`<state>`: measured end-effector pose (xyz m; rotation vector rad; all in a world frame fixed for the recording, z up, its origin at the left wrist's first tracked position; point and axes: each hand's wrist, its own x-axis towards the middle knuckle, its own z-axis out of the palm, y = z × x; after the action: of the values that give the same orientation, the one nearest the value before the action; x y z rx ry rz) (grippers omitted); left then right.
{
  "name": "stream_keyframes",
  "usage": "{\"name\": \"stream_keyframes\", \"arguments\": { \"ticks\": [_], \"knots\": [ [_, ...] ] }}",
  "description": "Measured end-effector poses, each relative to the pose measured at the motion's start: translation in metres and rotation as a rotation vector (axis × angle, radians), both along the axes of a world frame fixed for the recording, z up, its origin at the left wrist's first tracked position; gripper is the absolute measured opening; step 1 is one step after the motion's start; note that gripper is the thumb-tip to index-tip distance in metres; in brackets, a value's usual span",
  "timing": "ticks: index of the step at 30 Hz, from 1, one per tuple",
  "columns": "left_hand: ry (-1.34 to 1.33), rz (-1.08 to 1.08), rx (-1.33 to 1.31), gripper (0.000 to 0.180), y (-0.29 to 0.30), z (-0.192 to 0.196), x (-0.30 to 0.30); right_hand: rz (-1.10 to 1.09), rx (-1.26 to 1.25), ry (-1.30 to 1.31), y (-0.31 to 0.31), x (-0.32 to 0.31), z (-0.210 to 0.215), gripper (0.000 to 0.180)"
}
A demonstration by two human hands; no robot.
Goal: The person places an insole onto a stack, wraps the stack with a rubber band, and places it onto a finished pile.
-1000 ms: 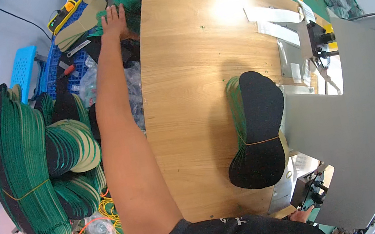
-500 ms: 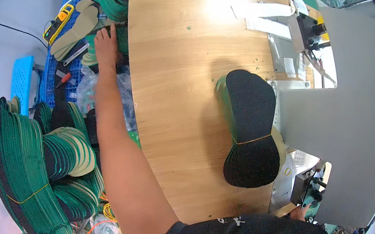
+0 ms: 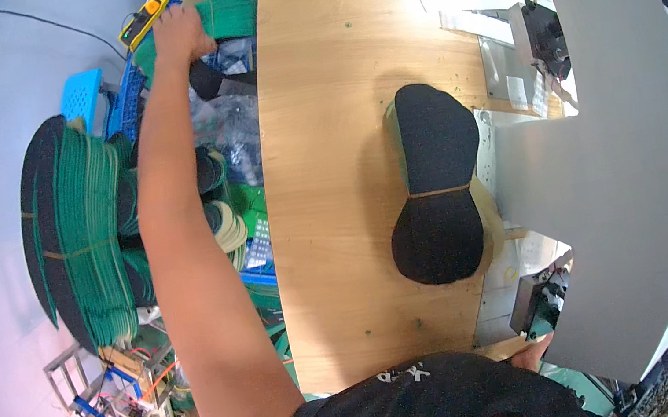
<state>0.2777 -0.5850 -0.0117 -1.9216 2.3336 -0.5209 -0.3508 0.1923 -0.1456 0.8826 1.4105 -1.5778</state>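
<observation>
Green insole pieces under the left hand, off the far left corner of the wooden table.

The left arm stretches out along the table's left edge, and its hand rests fingers-down on the green pieces heaped beyond that corner; whether the fingers are closed on one I cannot tell. Only a bit of the right hand shows at the table's near edge, against the grey machine cover, and its grip is hidden. On the table, near its right side, lies a bundled stack of black insoles, tied round the waist. Left of the table stand banded stacks of green soles.
</observation>
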Motion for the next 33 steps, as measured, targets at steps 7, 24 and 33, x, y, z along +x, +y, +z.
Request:
{"name": "stream_keyframes", "arguments": {
  "ticks": [7,24,33],
  "knots": [
    [0.101,0.152,0.047,0.092,0.037,0.134,0.026,0.110,-0.206,-0.181,-0.009,0.005,0.004,0.044],
    [1.709,0.125,0.225,0.034,0.199,0.047,-0.066,0.190,0.037,0.302,0.032,0.006,0.056,0.040],
    [1.019,0.267,0.060,0.056,-0.001,-0.067,-0.001,0.279,0.204,0.433,0.003,0.029,0.069,0.039]
  ]
}}
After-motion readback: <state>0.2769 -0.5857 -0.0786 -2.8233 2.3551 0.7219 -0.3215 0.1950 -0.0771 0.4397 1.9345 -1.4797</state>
